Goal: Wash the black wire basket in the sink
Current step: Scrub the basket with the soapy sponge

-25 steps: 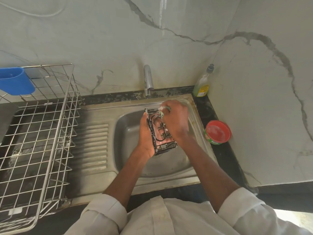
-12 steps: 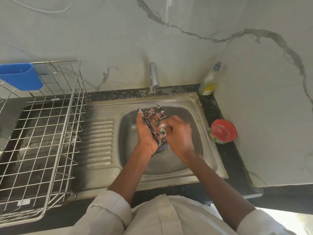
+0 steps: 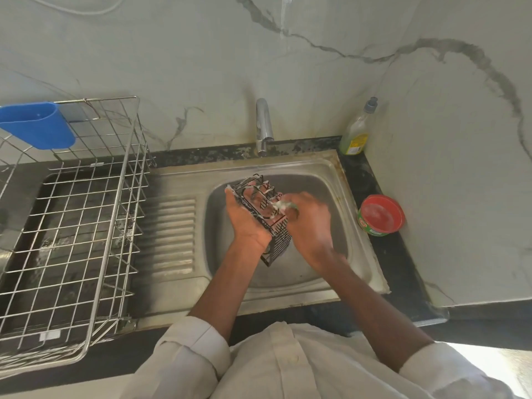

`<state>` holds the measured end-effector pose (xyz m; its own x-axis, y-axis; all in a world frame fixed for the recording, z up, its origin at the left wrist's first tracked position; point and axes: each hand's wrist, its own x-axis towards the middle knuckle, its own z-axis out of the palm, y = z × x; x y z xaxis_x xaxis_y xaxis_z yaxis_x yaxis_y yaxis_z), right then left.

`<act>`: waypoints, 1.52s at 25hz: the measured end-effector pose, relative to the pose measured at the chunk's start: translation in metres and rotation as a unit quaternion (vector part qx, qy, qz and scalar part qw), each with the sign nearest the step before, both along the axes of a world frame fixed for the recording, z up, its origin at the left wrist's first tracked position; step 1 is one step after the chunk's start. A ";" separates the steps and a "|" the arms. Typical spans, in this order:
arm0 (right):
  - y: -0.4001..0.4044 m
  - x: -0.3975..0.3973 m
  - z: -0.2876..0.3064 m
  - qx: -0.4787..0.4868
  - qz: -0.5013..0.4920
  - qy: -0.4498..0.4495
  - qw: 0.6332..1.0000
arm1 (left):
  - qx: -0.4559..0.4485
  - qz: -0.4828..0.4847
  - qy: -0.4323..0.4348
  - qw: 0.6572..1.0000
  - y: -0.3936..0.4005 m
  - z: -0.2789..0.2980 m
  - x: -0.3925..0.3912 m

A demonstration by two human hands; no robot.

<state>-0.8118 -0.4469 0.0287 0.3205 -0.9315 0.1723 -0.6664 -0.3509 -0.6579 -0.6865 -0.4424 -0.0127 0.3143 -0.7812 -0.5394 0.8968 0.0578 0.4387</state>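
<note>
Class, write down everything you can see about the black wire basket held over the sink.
The black wire basket is a small oblong box of thin dark wire mesh, flecked with white suds. It is held tilted above the steel sink bowl. The left hand grips its side; the right hand rubs a soapy scrubber against its open face.

Dull steel sink (image 3: 184,180), black wire basket (image 3: 280,240) foamy, shiny wire rack (image 3: 115,214), glossy marble wall (image 3: 431,168), blue plastic cup (image 3: 37,128)
</note>
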 end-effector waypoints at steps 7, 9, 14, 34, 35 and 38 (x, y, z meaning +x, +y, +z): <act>0.007 -0.003 -0.006 0.003 -0.014 -0.047 0.999 | 0.024 0.040 0.024 0.999 0.011 0.000 0.010; 0.017 0.005 -0.006 -0.007 0.053 -0.055 0.997 | 0.031 0.056 0.027 0.998 0.009 0.000 0.011; 0.027 0.022 0.007 0.020 0.103 -0.025 0.994 | 0.039 0.031 0.031 0.998 0.010 -0.004 0.024; -0.028 0.051 0.034 0.061 0.016 -0.027 0.998 | 0.038 -0.229 -0.245 0.941 0.026 0.020 -0.014; -0.023 0.048 0.034 0.051 0.034 -0.015 0.998 | 0.035 -0.219 -0.241 0.945 0.025 0.019 -0.014; -0.009 0.030 0.026 0.046 0.030 -0.062 0.997 | 0.059 -0.202 -0.206 0.956 0.020 0.013 -0.001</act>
<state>-0.7819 -0.4559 0.0549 0.3580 -0.9248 0.1291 -0.5572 -0.3226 -0.7652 -0.6879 -0.4221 0.0004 0.2046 -0.8255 -0.5259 0.5845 -0.3280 0.7422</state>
